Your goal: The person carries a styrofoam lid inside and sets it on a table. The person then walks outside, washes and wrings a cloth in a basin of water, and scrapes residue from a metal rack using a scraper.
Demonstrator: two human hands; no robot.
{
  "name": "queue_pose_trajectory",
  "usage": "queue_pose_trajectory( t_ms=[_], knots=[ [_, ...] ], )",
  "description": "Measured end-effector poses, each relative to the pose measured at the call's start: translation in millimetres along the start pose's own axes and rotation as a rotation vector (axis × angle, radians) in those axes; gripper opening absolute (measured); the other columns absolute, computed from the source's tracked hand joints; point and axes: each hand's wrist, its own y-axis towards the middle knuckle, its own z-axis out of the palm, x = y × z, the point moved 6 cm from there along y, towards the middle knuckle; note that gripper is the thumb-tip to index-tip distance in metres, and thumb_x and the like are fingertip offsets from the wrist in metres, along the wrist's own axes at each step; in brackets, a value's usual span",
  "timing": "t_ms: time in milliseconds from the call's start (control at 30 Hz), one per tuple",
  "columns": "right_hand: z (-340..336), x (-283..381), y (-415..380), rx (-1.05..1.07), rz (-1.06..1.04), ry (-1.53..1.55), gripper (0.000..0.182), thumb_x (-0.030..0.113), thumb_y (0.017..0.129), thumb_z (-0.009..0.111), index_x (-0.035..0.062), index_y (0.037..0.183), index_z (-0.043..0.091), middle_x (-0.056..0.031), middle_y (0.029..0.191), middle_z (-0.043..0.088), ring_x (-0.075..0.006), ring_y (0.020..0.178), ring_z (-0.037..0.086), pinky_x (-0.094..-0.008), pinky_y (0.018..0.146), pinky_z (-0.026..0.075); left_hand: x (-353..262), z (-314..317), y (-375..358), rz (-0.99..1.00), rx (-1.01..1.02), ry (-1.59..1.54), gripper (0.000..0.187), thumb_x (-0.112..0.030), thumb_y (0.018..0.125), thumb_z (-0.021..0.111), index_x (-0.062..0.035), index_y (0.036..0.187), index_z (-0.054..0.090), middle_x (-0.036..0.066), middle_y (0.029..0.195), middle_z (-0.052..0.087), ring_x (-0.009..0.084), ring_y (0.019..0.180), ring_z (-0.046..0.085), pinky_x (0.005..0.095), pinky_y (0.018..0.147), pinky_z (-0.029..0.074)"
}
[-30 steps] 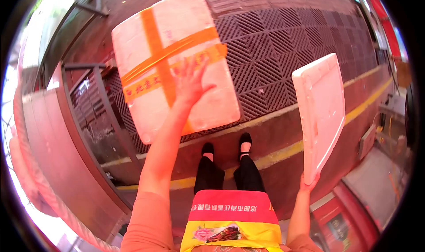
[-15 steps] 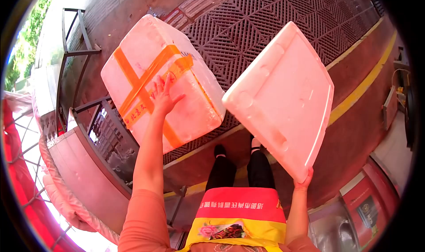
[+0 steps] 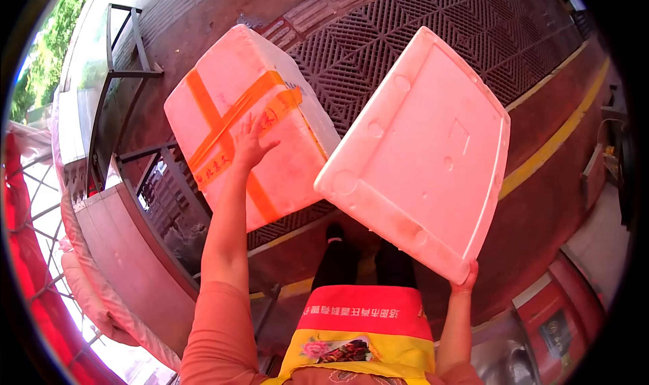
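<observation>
A white foam box point(image 3: 284, 175) with orange tape crossed over its face stands tilted in view, left of centre. My left hand point(image 3: 251, 145) lies against its taped face, fingers spread. In my right hand point(image 3: 466, 277) is the near corner of a foam lid point(image 3: 433, 141), pinched at the edge with most of the fingers hidden behind it. The lid is raised to the right of the box, and its left corner overlaps the box's right edge in this view.
Dark ridged matting point(image 3: 365, 54) covers the floor beyond the box. A yellow line point(image 3: 554, 141) runs along a step edge on the right. Metal frames point(image 3: 128, 67) and a metal-topped counter point(image 3: 135, 250) stand at left. Below, I wear a red and yellow apron point(image 3: 365, 317).
The lid has swung left and turned to show more of its broad face, its corner now overlapping the box's edge. My left hand stays on the box.
</observation>
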Motion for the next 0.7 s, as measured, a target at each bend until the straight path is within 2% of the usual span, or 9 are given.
queue_pose_trajectory(
  t_ms=[133,233,300,400,467,500,533,633,700],
  knots=[
    [18,15,-18,0.029,-0.016,-0.01,0.057,0.033,0.082,0.059,0.0,0.127,0.048,-0.0159,0.125,0.056,-0.0334,0.115,0.053,-0.0479,0.101,0.041,-20,-33,-20,-0.006,-0.161,-0.016,0.083,-0.044,0.076,0.072,-0.0244,0.145,0.029,0.017,0.152,0.019,0.0364,0.138,0.024,0.0557,0.107,0.025],
    [18,19,-30,0.029,0.018,0.087,0.055,0.033,0.081,0.061,0.0,0.124,0.051,-0.0163,0.123,0.057,-0.0335,0.114,0.054,-0.0482,0.101,0.041,-47,-54,-70,0.105,-0.237,-0.277,0.079,-0.037,0.079,0.071,-0.0153,0.144,0.031,0.021,0.148,0.026,0.0385,0.134,0.03,0.049,0.107,0.029],
    [19,24,-39,0.003,0.003,0.129,0.048,0.03,0.08,0.064,0.001,0.117,0.055,-0.0153,0.117,0.06,-0.0325,0.11,0.056,-0.0485,0.1,0.042,-58,-55,-124,0.127,-0.178,-0.302,0.076,-0.031,0.081,0.07,-0.0081,0.142,0.032,0.023,0.145,0.03,0.0401,0.132,0.033,0.0435,0.107,0.031],
    [9,34,-47,0.018,-0.044,0.163,0.05,0.033,0.081,0.062,-0.0006,0.117,0.055,-0.0174,0.118,0.06,-0.0341,0.109,0.057,-0.0474,0.098,0.044,-57,-51,-228,0.051,-0.019,-0.306,0.075,-0.03,0.08,0.071,-0.0061,0.141,0.033,0.026,0.142,0.033,0.0411,0.129,0.035,0.0451,0.106,0.032],
    [30,49,-68,-0.003,-0.027,0.167,0.033,0.026,0.08,0.064,0.0052,0.105,0.06,-0.012,0.106,0.064,-0.0298,0.1,0.061,-0.0439,0.091,0.049,-34,-37,-301,0.023,0.095,-0.245,0.076,-0.032,0.081,0.07,-0.0023,0.14,0.033,0.028,0.138,0.037,0.0428,0.127,0.037,0.0466,0.105,0.032],
    [43,59,-81,-0.006,-0.042,0.156,0.03,0.025,0.08,0.064,0.0064,0.103,0.06,-0.0108,0.104,0.064,-0.0282,0.098,0.061,-0.0426,0.089,0.05,-39,-46,-332,0.087,0.085,-0.237,0.077,-0.033,0.08,0.071,0.0005,0.139,0.033,0.03,0.137,0.038,0.0431,0.128,0.037,0.0467,0.105,0.032],
    [52,70,-96,-0.014,-0.07,0.148,0.028,0.025,0.08,0.064,0.0075,0.101,0.06,-0.0096,0.101,0.064,-0.0266,0.096,0.062,-0.0413,0.088,0.051,-27,-42,-359,-0.016,0.203,-0.277,0.079,-0.032,0.079,0.072,0.0028,0.138,0.034,0.032,0.136,0.038,0.0429,0.127,0.037,0.0457,0.105,0.032],
    [24,87,-112,-0.042,-0.148,0.2,0.025,0.024,0.08,0.064,0.0066,0.097,0.059,-0.0074,0.09,0.063,-0.0219,0.082,0.062,-0.0384,0.077,0.053,-7,-42,-395,-0.092,0.398,-0.301,0.082,-0.035,0.074,0.075,0.0068,0.134,0.038,0.032,0.13,0.045,0.0429,0.123,0.043,0.0446,0.104,0.035],
    [9,105,-145,-0.081,-0.257,0.143,0.033,0.027,0.08,0.065,0.0054,0.104,0.058,-0.0103,0.098,0.063,-0.0256,0.091,0.062,-0.0406,0.084,0.051,-3,-43,-390,-0.114,0.512,-0.219,0.08,-0.038,0.075,0.073,0.0068,0.133,0.041,0.03,0.128,0.048,0.0406,0.123,0.045,0.0422,0.103,0.037]
  ],
)
